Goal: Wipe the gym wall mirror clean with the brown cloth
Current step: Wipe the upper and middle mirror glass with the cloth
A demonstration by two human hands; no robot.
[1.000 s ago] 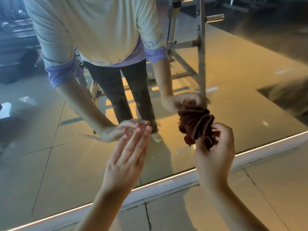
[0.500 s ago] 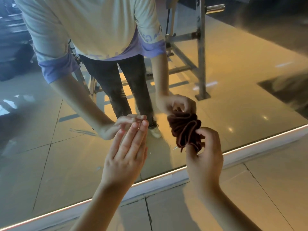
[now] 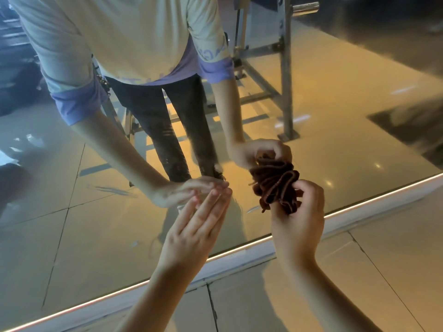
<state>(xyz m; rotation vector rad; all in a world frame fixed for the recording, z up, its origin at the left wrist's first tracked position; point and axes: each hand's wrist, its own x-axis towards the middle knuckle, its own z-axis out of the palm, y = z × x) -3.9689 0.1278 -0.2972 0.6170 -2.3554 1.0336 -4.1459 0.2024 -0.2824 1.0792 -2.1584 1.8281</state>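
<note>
Right hand (image 3: 297, 226), gripping the bunched brown cloth (image 3: 275, 188), now rubs the mirror (image 3: 335, 149) nearer the flat left hand (image 3: 191, 233): wiping progresses

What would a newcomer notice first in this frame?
The bunched brown cloth, centre-right, sits in the grip of the right hand at the wall mirror, just above the bright strip along its bottom edge. Beside it, the left hand has straight fingers, with the fingertips meeting their own reflection. The upper mirror shows the reflected person bending forward and a metal rack behind.
</note>
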